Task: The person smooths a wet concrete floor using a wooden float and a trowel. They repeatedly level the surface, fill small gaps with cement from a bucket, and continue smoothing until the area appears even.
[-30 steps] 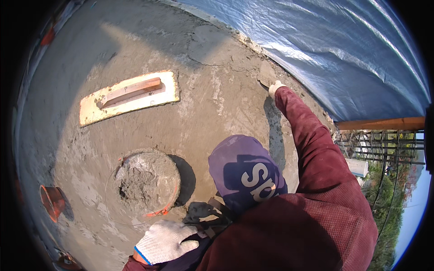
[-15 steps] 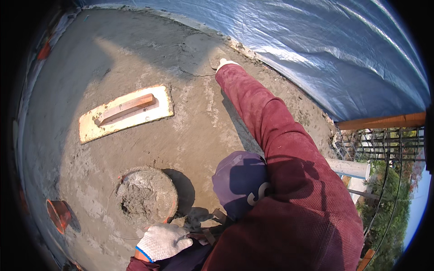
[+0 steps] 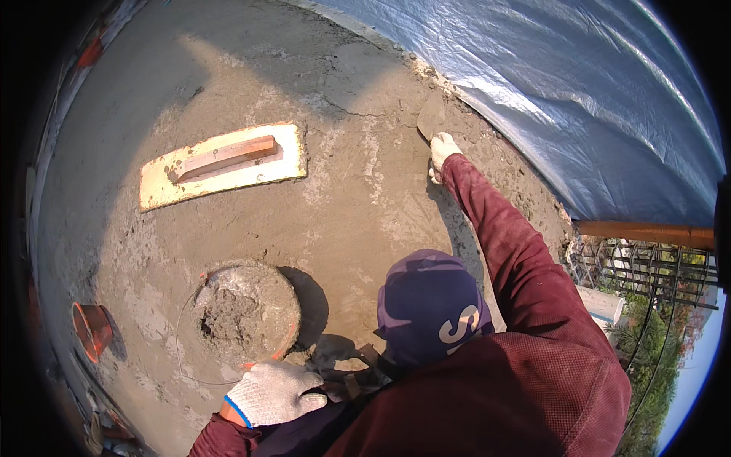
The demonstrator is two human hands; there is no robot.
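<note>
My right hand (image 3: 442, 154), in a white work glove, is closed around a pointing trowel. The trowel blade (image 3: 432, 116) lies against the wet grey cement surface (image 3: 358, 228), beside its rough right edge. At the bottom, my left hand (image 3: 272, 393) rests over dark cloth in a white knitted glove with a blue cuff. Its thumb stands apart from the fingers, whose tips are partly hidden, and I see nothing held. Just beyond it stands a round bucket (image 3: 295, 324) of grey mortar (image 3: 234, 303). Farther off lies a cream plastering float (image 3: 288, 161) with a wooden handle.
A small orange bucket (image 3: 93, 333) tilts at the left. Blue tarpaulin (image 3: 556, 99) hangs along the right side, above a timber beam (image 3: 647, 233) and a metal grid (image 3: 655, 263). A white pipe (image 3: 601, 305) sits beyond my right arm. A purple cap (image 3: 430, 305) covers part of the lower middle.
My right hand has drawn the trowel back nearer and to the right, bending the arm. The view has shifted a little, and the cap shows more. My left hand stays by the bucket.
</note>
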